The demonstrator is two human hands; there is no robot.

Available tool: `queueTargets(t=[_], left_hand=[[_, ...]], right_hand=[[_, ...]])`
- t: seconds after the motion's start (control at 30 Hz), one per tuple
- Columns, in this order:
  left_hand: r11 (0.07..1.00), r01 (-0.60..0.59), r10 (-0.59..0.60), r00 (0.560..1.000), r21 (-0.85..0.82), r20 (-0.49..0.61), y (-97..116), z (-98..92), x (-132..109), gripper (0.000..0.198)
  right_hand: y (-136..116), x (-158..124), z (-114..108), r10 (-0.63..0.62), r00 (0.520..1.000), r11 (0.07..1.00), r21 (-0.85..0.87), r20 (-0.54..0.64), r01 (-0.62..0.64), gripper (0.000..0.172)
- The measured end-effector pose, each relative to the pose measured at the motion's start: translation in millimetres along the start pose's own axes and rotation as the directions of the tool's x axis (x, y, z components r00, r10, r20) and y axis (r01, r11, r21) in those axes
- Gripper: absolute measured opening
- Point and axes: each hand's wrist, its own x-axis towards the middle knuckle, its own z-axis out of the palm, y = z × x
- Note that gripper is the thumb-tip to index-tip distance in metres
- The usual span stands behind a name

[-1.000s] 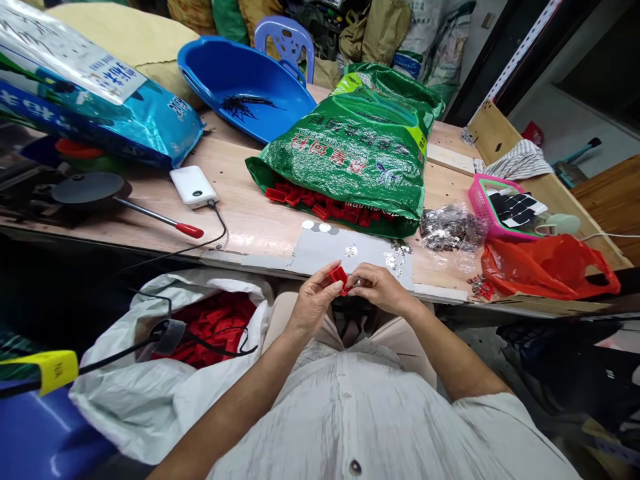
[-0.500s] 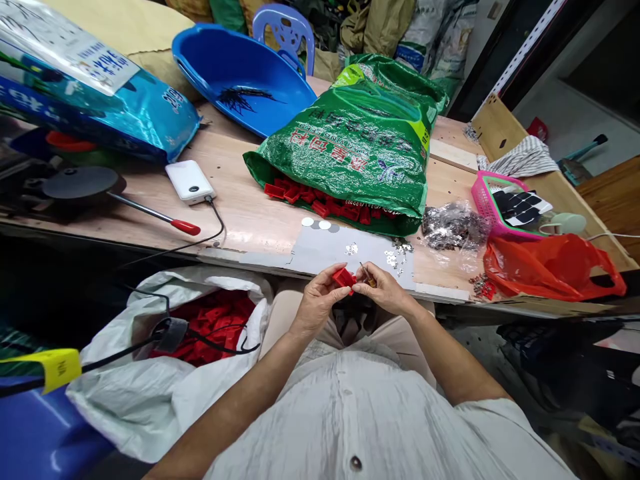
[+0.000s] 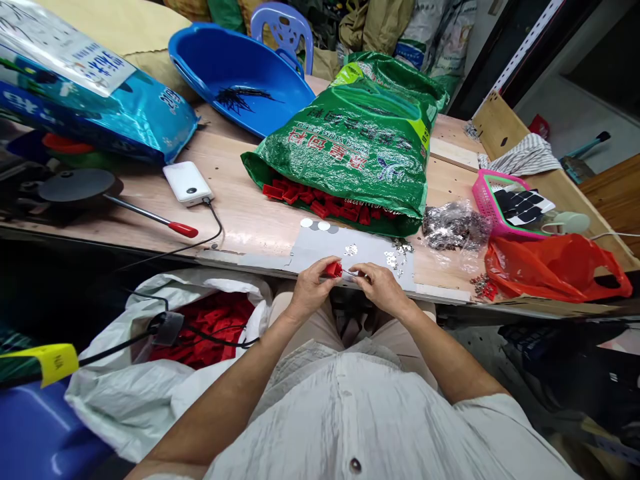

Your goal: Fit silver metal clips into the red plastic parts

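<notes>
Between the thumb and fingers of my left hand (image 3: 313, 288) is a small red plastic piece (image 3: 333, 269), held up just past the table's front edge. My right hand (image 3: 379, 287) pinches a thin metal tool (image 3: 349, 272). Its slim shaft points left at the end of the red piece; I cannot tell whether the tip touches it. My fingers cover the rest of the tool. Beyond both hands lies a grey sheet (image 3: 320, 248) bearing small silver metal pieces (image 3: 395, 259) and white discs (image 3: 324, 226).
A green sack (image 3: 350, 133) spills red pieces (image 3: 320, 202) onto the table. An open white sack (image 3: 125, 373) of red pieces stands below left. A blue basin (image 3: 200, 53), white power bank (image 3: 188, 183), red-tipped lever (image 3: 183, 229), pink basket (image 3: 483, 200) and red bag (image 3: 550, 267) surround the workspace.
My left hand has shifted slightly left and up with the red piece, turning it. My right hand has moved slightly apart from it, and the tool's shaft now shows in the gap.
</notes>
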Motion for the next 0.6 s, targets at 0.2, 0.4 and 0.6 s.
queueTargets(t=[0.2, 0.4, 0.6], left_hand=[[0.998, -0.008, 0.004, 0.998, 0.061, 0.057, 2.7, -3.9, 8.1, 0.038], [0.996, -0.019, 0.012, 0.996, 0.083, 0.085, -0.7, -5.8, 10.1, 0.036], [0.995, -0.006, -0.004, 0.995, 0.098, 0.098, -1.5, -7.0, 10.3, 0.036]], right_hand=[[-3.0, 5.0, 2.0, 0.001, 0.999, 1.000, -0.028, 0.042, 0.000, 0.018], [-3.3, 6.5, 2.2, -0.014, 0.997, 0.998, -0.057, 0.072, 0.018, 0.019], [-7.3, 5.8, 2.2, 0.015, 0.995, 0.996, -0.094, 0.094, -0.007, 0.020]])
